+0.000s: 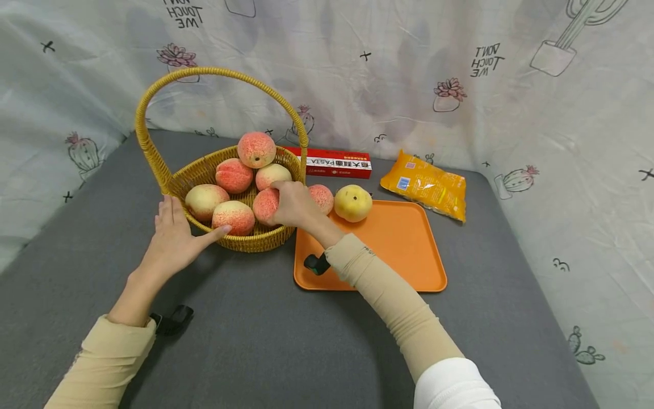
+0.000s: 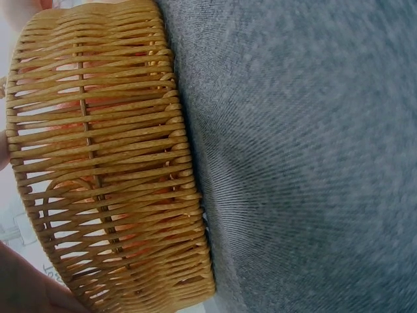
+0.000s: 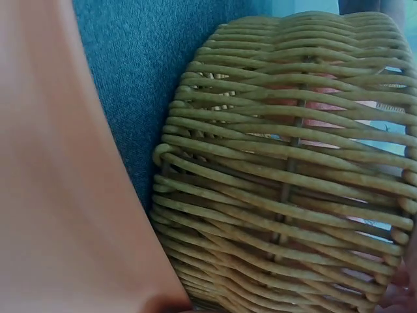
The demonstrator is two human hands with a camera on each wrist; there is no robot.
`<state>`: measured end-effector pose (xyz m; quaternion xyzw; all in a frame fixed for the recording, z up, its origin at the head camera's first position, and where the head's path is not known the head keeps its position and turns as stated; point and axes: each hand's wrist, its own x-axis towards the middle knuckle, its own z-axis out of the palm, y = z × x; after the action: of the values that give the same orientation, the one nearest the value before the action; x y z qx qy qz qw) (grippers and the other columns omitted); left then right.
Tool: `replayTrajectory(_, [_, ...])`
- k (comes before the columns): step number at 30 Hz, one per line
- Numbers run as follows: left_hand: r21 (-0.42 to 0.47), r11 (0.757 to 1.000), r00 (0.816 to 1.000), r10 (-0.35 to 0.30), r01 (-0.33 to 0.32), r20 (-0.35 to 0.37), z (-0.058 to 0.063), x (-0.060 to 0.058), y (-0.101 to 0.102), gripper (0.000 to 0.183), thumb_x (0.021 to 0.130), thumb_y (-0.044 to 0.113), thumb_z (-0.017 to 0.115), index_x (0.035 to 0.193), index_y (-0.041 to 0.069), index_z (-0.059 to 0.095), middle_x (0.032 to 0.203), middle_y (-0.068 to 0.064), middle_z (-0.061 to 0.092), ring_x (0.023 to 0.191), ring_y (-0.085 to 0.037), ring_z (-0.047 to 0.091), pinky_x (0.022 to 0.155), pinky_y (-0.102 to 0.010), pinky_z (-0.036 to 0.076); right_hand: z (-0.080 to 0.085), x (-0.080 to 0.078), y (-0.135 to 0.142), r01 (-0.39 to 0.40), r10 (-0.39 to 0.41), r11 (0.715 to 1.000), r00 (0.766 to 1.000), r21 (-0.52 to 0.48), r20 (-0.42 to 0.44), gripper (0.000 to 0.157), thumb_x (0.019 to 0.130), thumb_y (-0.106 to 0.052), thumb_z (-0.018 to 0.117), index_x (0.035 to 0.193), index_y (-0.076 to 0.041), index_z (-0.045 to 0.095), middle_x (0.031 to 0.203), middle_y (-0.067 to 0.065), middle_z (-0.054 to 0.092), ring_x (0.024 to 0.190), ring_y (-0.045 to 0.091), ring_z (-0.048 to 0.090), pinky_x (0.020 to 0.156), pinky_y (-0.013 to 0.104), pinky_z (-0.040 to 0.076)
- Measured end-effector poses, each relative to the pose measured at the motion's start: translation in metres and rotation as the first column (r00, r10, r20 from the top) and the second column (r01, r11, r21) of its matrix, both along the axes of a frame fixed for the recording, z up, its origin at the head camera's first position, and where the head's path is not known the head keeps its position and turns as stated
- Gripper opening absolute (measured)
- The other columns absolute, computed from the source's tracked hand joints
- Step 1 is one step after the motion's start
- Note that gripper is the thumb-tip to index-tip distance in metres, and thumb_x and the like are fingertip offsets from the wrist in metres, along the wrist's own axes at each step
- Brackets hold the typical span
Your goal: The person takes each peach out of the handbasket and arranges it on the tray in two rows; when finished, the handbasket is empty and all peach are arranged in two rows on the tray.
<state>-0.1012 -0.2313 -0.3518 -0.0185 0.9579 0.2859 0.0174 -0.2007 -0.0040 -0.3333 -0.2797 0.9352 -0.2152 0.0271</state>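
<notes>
A yellow wicker basket point(image 1: 255, 244) with a tall arched handle holds several pink-and-cream peaches point(image 1: 233, 217). My left hand point(image 1: 176, 241) rests against its near left rim, fingers straight and thumb stretched along the front edge. In the left wrist view, the basket's woven side point(image 2: 124, 156) stands beside that hand. My right hand point(image 1: 293, 204) reaches over the right rim and grips a reddish peach point(image 1: 265, 206) inside the basket; its fingertips are partly hidden. The right wrist view shows mostly the woven wall point(image 3: 280, 169), with the peaches only glimpsed through gaps.
An orange tray point(image 1: 398, 255) lies right of the basket, under my right forearm. At its far left corner sit a pink peach point(image 1: 322, 197) and a yellow round fruit point(image 1: 353, 203). Behind are a red pasta box point(image 1: 337, 163) and an orange packet point(image 1: 426, 184). A patterned curtain encloses the grey table.
</notes>
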Motion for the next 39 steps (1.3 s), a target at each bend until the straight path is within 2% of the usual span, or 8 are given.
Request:
replayTrajectory(3, [-0.003, 1.000, 1.000, 0.002, -0.002, 0.008, 0.000, -0.001, 0.000, 0.123, 0.088, 0.067, 0.054, 0.143, -0.017, -0.017, 0.150, -0.035, -0.025, 0.137, -0.055, -0.016, 0.110, -0.066, 0.001, 0.001, 0.001, 0.003, 0.025, -0.024, 0.998, 1.000, -0.064, 0.010, 0.071, 0.072, -0.029, 0.084, 0.133, -0.005, 0.058, 0.120, 0.010, 0.065, 0.105, 0.025, 0.062, 0.088, 0.033, 0.051])
replayTrajectory(7, [-0.010, 1.000, 1.000, 0.004, -0.003, 0.014, 0.000, -0.002, -0.001, 0.123, 0.088, 0.068, 0.052, 0.142, -0.017, -0.018, 0.149, -0.036, -0.026, 0.136, -0.057, -0.016, 0.108, -0.068, 0.003, 0.004, 0.004, 0.008, 0.075, -0.074, 0.984, 0.997, -0.159, 0.009, 0.074, 0.070, -0.030, 0.087, 0.134, -0.008, 0.059, 0.123, 0.010, 0.065, 0.109, 0.025, 0.060, 0.089, 0.035, 0.049])
replayTrajectory(14, [-0.012, 1.000, 1.000, 0.000, 0.000, 0.010, 0.001, -0.001, -0.001, 0.123, 0.088, 0.068, 0.052, 0.142, -0.018, -0.018, 0.149, -0.036, -0.025, 0.136, -0.057, -0.016, 0.109, -0.067, 0.003, 0.015, 0.013, 0.015, 0.106, -0.110, 0.941, 0.994, -0.321, 0.005, 0.074, 0.066, -0.027, 0.090, 0.133, -0.010, 0.061, 0.122, 0.008, 0.066, 0.107, 0.022, 0.061, 0.086, 0.028, 0.050])
replayTrajectory(22, [-0.006, 1.000, 1.000, 0.000, 0.000, 0.000, -0.001, -0.001, -0.001, 0.123, 0.088, 0.067, 0.054, 0.143, -0.018, -0.017, 0.149, -0.036, -0.024, 0.137, -0.056, -0.016, 0.110, -0.066, 0.001, 0.023, 0.022, 0.029, 0.100, -0.122, 0.894, 0.992, -0.437, -0.022, 0.074, 0.062, -0.027, 0.093, 0.128, -0.010, 0.064, 0.118, 0.006, 0.068, 0.101, 0.017, 0.064, 0.082, 0.023, 0.051])
replayTrajectory(28, [-0.010, 1.000, 1.000, -0.003, 0.003, -0.007, -0.001, -0.001, 0.000, 0.124, 0.087, 0.068, 0.054, 0.143, -0.018, -0.016, 0.149, -0.037, -0.023, 0.138, -0.055, -0.015, 0.111, -0.064, 0.000, 0.025, 0.027, 0.042, 0.051, -0.102, 0.829, 0.993, -0.557, -0.060, 0.070, 0.060, -0.017, 0.094, 0.122, -0.004, 0.067, 0.115, 0.009, 0.069, 0.104, 0.017, 0.066, 0.085, 0.019, 0.050])
replayTrajectory(35, [-0.014, 1.000, 1.000, -0.006, 0.006, -0.001, 0.000, -0.002, -0.001, 0.123, 0.088, 0.068, 0.053, 0.142, -0.019, -0.017, 0.148, -0.038, -0.024, 0.136, -0.056, -0.016, 0.110, -0.065, 0.000, 0.023, 0.035, 0.062, 0.033, -0.058, 0.703, 0.998, -0.710, -0.010, 0.070, 0.060, 0.001, 0.091, 0.123, 0.006, 0.063, 0.119, 0.018, 0.066, 0.114, 0.024, 0.063, 0.094, 0.022, 0.048])
replayTrajectory(36, [-0.012, 1.000, 1.000, -0.007, 0.007, -0.001, 0.000, -0.002, -0.001, 0.123, 0.088, 0.068, 0.053, 0.142, -0.018, -0.017, 0.148, -0.037, -0.024, 0.136, -0.056, -0.016, 0.110, -0.065, 0.000, 0.023, 0.036, 0.065, 0.045, -0.067, 0.695, 0.998, -0.718, -0.002, 0.069, 0.059, 0.001, 0.091, 0.123, 0.005, 0.063, 0.119, 0.018, 0.066, 0.114, 0.024, 0.063, 0.095, 0.022, 0.048])
replayTrajectory(39, [-0.007, 1.000, 1.000, -0.002, 0.002, 0.003, 0.000, -0.001, -0.001, 0.123, 0.088, 0.068, 0.054, 0.142, -0.017, -0.018, 0.149, -0.036, -0.025, 0.136, -0.056, -0.016, 0.109, -0.066, 0.001, 0.021, 0.038, 0.074, 0.079, -0.106, 0.696, 0.994, -0.714, 0.006, 0.068, 0.059, 0.000, 0.091, 0.122, 0.004, 0.065, 0.118, 0.017, 0.067, 0.113, 0.024, 0.064, 0.093, 0.024, 0.049])
